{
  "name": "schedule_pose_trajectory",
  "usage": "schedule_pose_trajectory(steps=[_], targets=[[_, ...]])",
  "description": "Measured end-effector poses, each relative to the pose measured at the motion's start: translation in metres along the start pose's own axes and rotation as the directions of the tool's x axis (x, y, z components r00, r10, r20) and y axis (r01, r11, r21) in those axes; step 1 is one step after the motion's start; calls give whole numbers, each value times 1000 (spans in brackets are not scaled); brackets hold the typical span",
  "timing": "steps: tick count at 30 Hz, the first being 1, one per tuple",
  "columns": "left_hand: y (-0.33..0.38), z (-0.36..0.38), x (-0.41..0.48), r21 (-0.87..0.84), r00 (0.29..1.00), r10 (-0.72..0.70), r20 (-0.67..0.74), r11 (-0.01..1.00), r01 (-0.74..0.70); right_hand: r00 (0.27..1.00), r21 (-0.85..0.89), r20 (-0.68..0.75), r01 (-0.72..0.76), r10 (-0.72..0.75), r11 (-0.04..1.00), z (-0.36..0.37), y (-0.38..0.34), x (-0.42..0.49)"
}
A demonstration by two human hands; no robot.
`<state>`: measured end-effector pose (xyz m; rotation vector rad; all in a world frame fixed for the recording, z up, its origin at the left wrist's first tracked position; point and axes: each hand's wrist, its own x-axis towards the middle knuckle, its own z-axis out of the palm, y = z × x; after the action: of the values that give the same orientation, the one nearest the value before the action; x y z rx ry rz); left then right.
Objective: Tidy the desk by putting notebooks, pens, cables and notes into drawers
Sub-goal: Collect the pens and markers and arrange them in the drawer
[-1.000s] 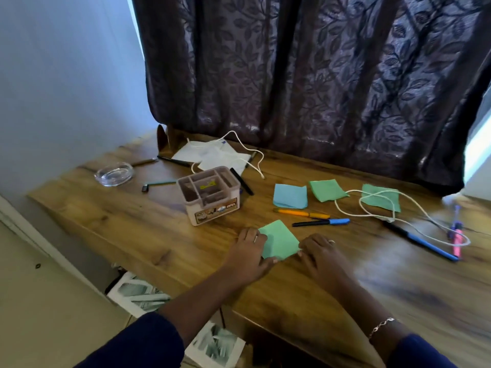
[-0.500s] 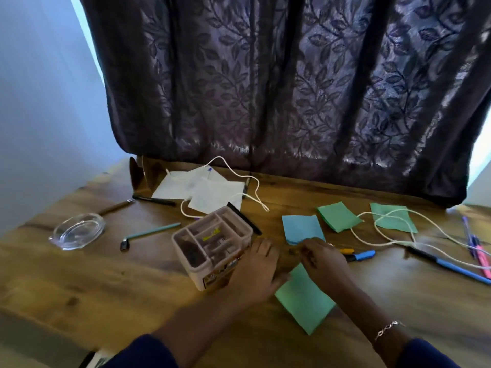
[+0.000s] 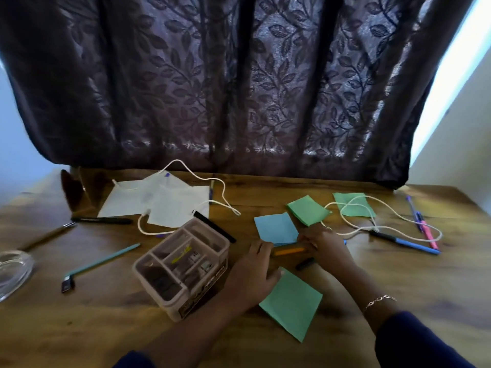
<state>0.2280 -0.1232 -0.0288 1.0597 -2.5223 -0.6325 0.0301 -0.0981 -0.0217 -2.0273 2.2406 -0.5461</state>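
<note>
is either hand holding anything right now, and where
The right hand seems to pinch the orange pen by the end nearest it; the left hand holds nothing.

— Seeing anything hanging at the back?
— Seeing a dark leaf-patterned lace curtain (image 3: 239, 88), spanning the view, letting daylight past at its right edge.
— And lying far left?
— Spotting a clear glass ashtray (image 3: 14, 272), getting cropped by the frame.

Navy sleeves (image 3: 414, 341), thin chain bracelet (image 3: 380, 300), right wrist
</note>
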Motion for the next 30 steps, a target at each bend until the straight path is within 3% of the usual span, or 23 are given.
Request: schedule_pose_trajectory(steps=[4, 10, 16, 19, 21, 24, 26, 28, 30], targets=[[2, 5, 14, -13, 1000, -15, 22, 1000, 16, 982, -134, 182, 83, -58, 988, 2, 5, 0], [10, 12, 24, -66, 999, -38, 21, 997, 40, 950, -248, 277, 212, -141, 945, 7, 12, 10], [27, 14, 41, -65, 999, -40, -29, 997, 38, 883, -272, 68, 464, -464, 843, -9, 17, 11], [38, 19, 51, -91, 997, -81, 5, 993, 81, 827, -273, 61, 553, -560, 787, -16, 13, 8], [41, 24, 54, -128, 992, -129, 3, 983, 128, 838, -255, 15, 531, -545, 808, -18, 20, 6], [35, 29, 53, -180, 975, -209, -79, 965, 192, 918, -159, -109, 363, -382, 918, -15, 47, 1], [31, 32, 52, -237, 952, -278, -126, 941, 243, 939, -137, -51, 330, -339, 934, -9, 67, -5], [31, 34, 55, -293, 933, -331, -140, 914, 281, 923, -188, 70, 385, -379, 904, -1, 79, -12], [35, 36, 60, -361, 924, -367, -107, 880, 307, 904, -210, 103, 427, -414, 880, 4, 84, -17]])
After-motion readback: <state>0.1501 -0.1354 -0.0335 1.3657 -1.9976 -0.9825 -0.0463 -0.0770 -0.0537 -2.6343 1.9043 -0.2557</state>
